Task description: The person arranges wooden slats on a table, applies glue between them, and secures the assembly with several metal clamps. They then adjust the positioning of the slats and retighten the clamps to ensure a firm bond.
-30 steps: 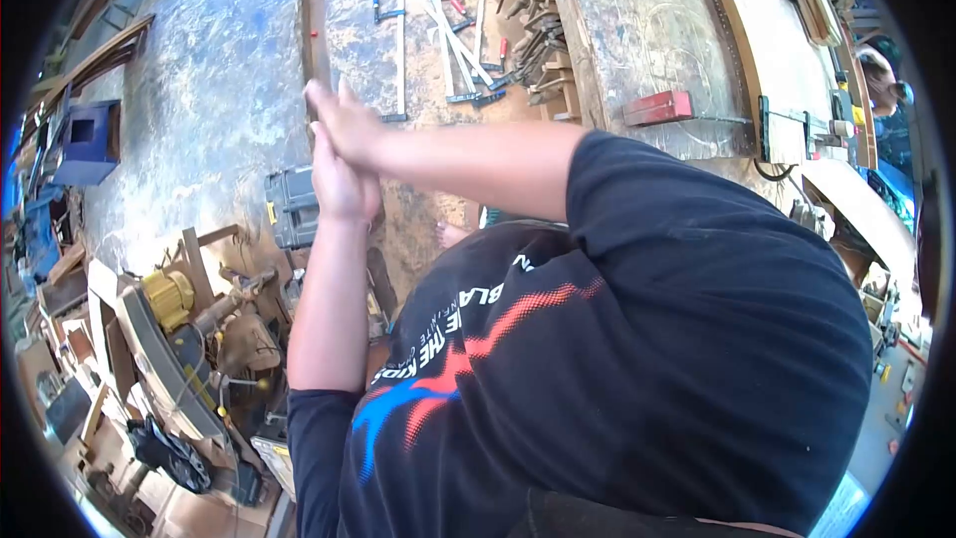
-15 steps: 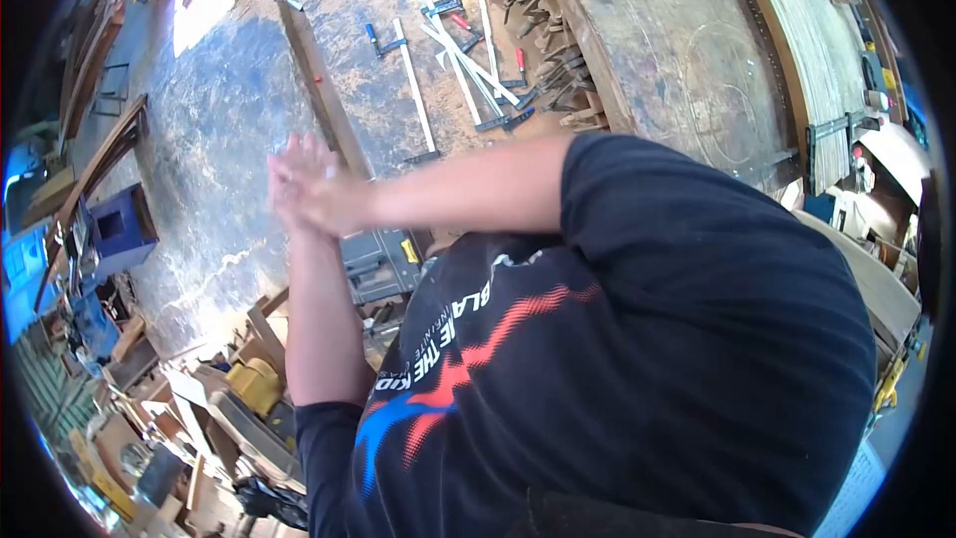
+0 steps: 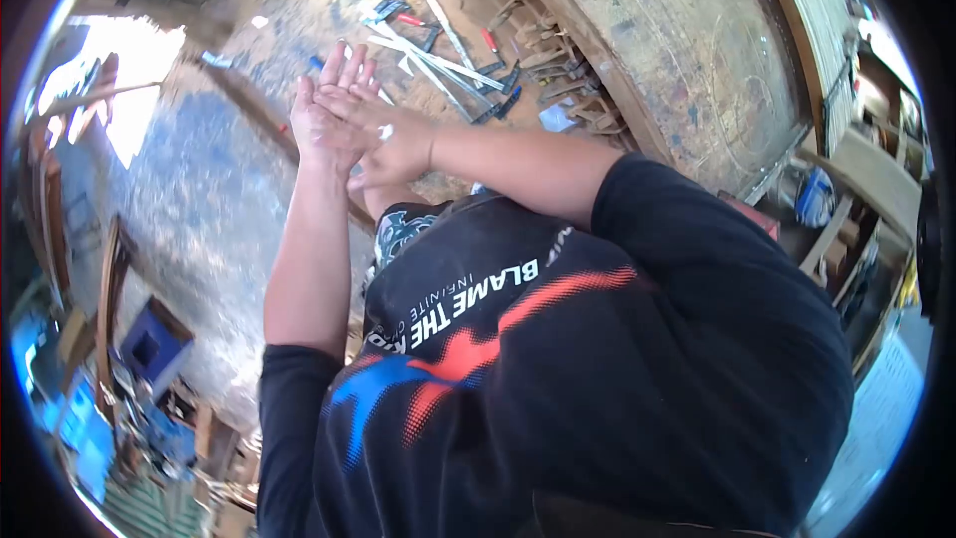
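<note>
My left hand (image 3: 321, 125) is held palm up with its fingers stretched out and apart. Across its palm and wrist side lies my right hand (image 3: 396, 147), its fingers flat against the left hand. A small bright white spot shows on the back of the right hand, too blurred to name. No tool is visible in either hand. Beyond the fingers, several bar clamps (image 3: 428, 55) with blue and red handles lie in a heap on the worn floor (image 3: 199, 179).
Many wooden clamp-like pieces (image 3: 558, 60) line the edge of a large scratched worktop (image 3: 677, 50) at upper right. A long wooden strip (image 3: 249, 100) crosses the floor. At lower left stands a dark blue box (image 3: 154, 347) with a square opening, among wood offcuts and clutter.
The view has turned and shifted. My right hand has slid from over the left fingers toward the left palm and wrist, and the left fingers now show spread.
</note>
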Demonstrator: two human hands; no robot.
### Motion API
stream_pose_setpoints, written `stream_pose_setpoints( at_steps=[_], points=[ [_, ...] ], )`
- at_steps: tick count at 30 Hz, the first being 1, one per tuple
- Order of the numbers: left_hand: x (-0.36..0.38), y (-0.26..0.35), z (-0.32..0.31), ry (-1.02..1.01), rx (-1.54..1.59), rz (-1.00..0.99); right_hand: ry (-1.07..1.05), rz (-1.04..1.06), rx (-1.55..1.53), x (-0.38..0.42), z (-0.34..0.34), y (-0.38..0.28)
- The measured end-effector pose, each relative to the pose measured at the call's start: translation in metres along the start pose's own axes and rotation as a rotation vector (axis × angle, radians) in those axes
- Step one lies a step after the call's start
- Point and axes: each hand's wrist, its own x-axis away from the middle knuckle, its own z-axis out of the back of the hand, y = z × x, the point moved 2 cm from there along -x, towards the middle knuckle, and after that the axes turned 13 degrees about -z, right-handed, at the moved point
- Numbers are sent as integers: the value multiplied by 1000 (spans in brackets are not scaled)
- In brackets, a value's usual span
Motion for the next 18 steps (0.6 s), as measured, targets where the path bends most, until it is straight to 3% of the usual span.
stream_pose_setpoints(
  at_steps=[2,4,5,7,9,12,14,18],
  points=[
    [-35,-7,20,-50,73,201,-59,-121,298,-4,20,41],
    [-72,-18,64,-40,-88,406,-184,-534,413,16,8,123],
    [-84,-25,96,-8,-155,460,-454,-884,599,28,3,157],
    [-95,-48,162,124,-269,479,-716,-1285,666,74,-7,207],
    [-96,-78,223,296,-396,437,-691,-1381,562,125,-35,252],
    [-79,-134,267,422,-378,496,-743,-1450,535,157,-71,322],
    [-58,-191,307,368,-344,547,-756,-1489,434,145,-91,360],
    [-43,-233,311,39,-693,593,-447,-1548,501,149,-153,482]
  ],
)
